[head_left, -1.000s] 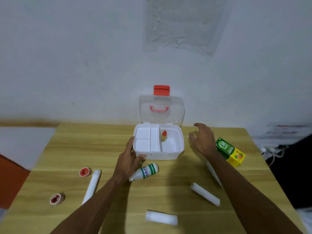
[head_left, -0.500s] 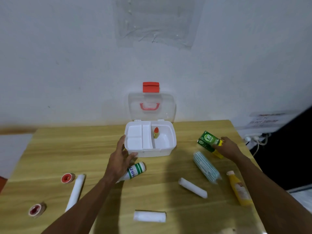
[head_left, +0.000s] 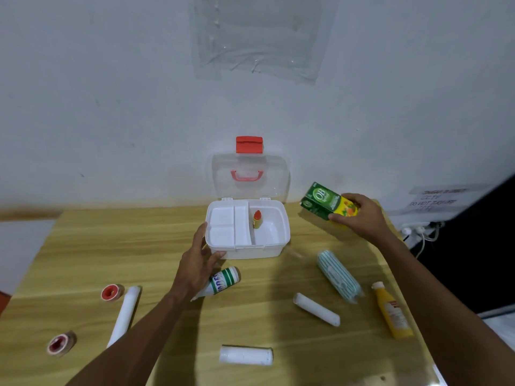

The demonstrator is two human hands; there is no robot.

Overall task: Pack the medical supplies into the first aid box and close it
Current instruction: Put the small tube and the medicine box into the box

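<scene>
Only a bottle (head_left: 257,219) sits in our open box (head_left: 274,248). Our right hand (head_left: 359,215) grips the carton (head_left: 323,202); our left hand (head_left: 198,263), fingers straight, touches the box; the other supplies lie unpacked.

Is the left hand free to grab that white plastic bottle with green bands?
Probably yes: the left hand only steadies the white first aid box, holding nothing, and the white green-banded bottle lies right beside its wrist.

carton (head_left: 324,204) — green, yellow | box (head_left: 252,250) white | latch (head_left: 249,144) red | roll (head_left: 338,275) — teal-striped
</scene>
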